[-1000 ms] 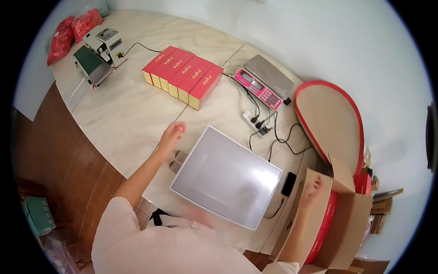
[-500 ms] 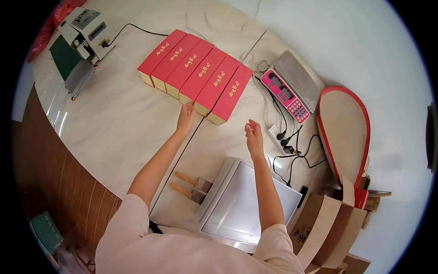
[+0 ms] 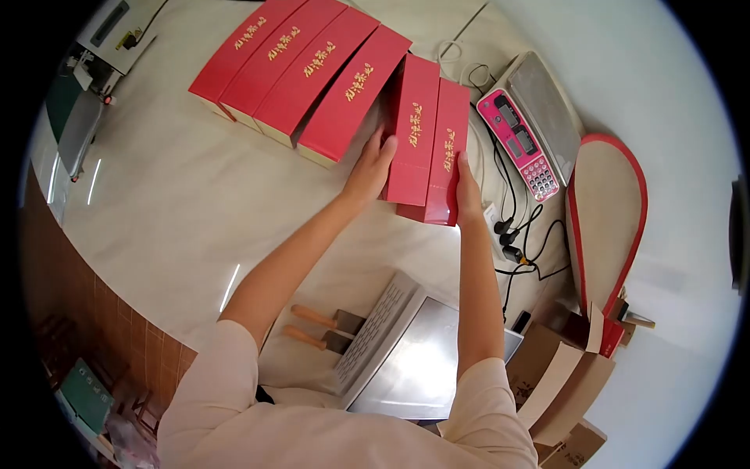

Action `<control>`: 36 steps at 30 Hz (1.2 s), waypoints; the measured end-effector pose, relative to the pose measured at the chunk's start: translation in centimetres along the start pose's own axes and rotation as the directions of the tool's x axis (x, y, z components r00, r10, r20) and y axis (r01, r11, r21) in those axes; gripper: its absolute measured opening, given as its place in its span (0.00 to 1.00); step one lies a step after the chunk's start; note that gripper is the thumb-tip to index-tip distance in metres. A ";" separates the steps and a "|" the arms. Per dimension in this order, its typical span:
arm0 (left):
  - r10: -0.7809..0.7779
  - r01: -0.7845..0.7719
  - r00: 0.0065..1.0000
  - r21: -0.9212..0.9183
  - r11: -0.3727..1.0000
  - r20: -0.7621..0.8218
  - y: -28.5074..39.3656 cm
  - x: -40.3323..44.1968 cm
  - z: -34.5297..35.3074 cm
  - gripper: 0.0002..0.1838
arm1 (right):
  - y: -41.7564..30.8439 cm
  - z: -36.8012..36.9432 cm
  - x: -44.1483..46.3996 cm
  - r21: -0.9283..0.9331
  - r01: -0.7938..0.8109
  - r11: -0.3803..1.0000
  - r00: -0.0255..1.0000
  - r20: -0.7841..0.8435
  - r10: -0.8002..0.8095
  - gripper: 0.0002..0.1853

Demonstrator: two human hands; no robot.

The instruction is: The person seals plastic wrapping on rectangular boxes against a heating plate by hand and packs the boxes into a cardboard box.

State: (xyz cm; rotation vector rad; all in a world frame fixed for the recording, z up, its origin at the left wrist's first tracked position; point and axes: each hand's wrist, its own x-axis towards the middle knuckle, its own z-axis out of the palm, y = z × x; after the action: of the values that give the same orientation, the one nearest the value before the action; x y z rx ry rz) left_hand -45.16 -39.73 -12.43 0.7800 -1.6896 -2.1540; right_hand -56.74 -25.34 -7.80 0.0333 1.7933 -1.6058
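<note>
Two red boxes with gold lettering, one (image 3: 412, 144) on the left and one (image 3: 447, 160) on the right, are squeezed side by side between my hands. My left hand (image 3: 369, 173) presses on the outer left side, its fingers partly hidden behind the box. On the opposite side, my right hand (image 3: 467, 191) grips the right box with the thumb on top. The pair is turned at an angle to a row of several like red boxes (image 3: 316, 66) on the table, with a gap between them. Whether the held pair still touches the table, I cannot tell.
A pink-panelled scale (image 3: 517, 141) stands right of the boxes, near a power strip with black cables (image 3: 516, 234). Closer in are a metal-topped device (image 3: 414, 352) and two wooden-handled scoops (image 3: 316, 316). Open cardboard boxes (image 3: 562, 391) and a red-rimmed tray (image 3: 613, 211) line the right.
Both hands have come together on the two rightmost boxes, which have been separated from the row and turned. The view has shifted, so the table's contents sit differently in frame.
</note>
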 end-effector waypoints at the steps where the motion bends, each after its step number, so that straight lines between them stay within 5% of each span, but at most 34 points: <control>1: -0.008 0.008 1.000 -0.007 1.000 0.000 0.0 1.3 0.3 0.36 | -0.4 0.3 0.3 0.026 0.007 1.000 1.000 0.019 -0.008 0.36; 3: -0.071 0.069 0.997 0.117 0.991 0.016 -0.2 2.8 1.1 0.42 | -1.4 1.2 1.0 -0.022 -0.014 1.000 0.999 -0.046 0.013 0.35; 8: 0.002 -0.003 0.998 0.018 1.000 0.056 -1.4 1.7 1.6 0.44 | -2.8 1.5 2.2 -0.029 -0.121 0.992 0.985 -0.125 0.116 0.33; 10: 0.044 -0.045 0.998 0.007 0.999 0.047 -1.3 0.5 1.5 0.44 | -2.3 1.0 2.5 0.074 -0.039 0.997 0.997 0.068 0.034 0.33; 14: 0.085 -0.075 0.992 -0.105 0.992 0.092 0.9 -4.4 2.6 0.43 | -3.7 -0.1 -0.8 -0.043 -0.073 0.996 0.985 0.155 0.079 0.36; 16: 0.102 -0.096 0.994 -0.130 0.987 0.037 2.7 -7.0 4.2 0.47 | -7.5 0.0 -5.1 -0.068 -0.007 0.998 0.987 0.161 0.018 0.38; 19: 0.251 -0.235 0.965 -0.178 0.956 0.072 7.9 -12.2 6.8 0.52 | -12.0 -1.9 -10.7 -0.160 0.293 0.943 0.927 0.291 -0.238 0.38; 24: 0.294 -0.292 0.930 -0.043 0.956 0.219 12.8 -24.6 10.3 0.58 | -14.0 -7.8 -21.0 -0.187 0.318 0.929 0.893 0.388 -0.228 0.44; 29: 0.258 -0.252 0.933 -0.057 0.966 0.251 9.7 -37.3 15.7 0.58 | -11.0 -12.9 -29.2 -0.404 0.158 0.901 0.865 0.496 0.071 0.56; 31: 0.157 -0.099 0.954 -0.226 0.969 0.257 8.1 -42.0 17.8 0.54 | -9.2 -14.8 -31.8 -0.465 0.103 0.879 0.824 0.536 0.186 0.56; 36: -0.055 0.126 0.959 -0.244 0.961 0.278 3.7 -50.6 22.3 0.53 | -2.6 -20.2 -34.8 -0.602 0.040 0.798 0.689 0.595 0.414 0.55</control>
State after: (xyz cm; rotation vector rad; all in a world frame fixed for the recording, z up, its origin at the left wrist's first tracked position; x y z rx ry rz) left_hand -17.44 4.29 6.57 0.5198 -1.4645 -2.5787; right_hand -41.86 6.67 11.67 -0.5854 1.4852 -0.6808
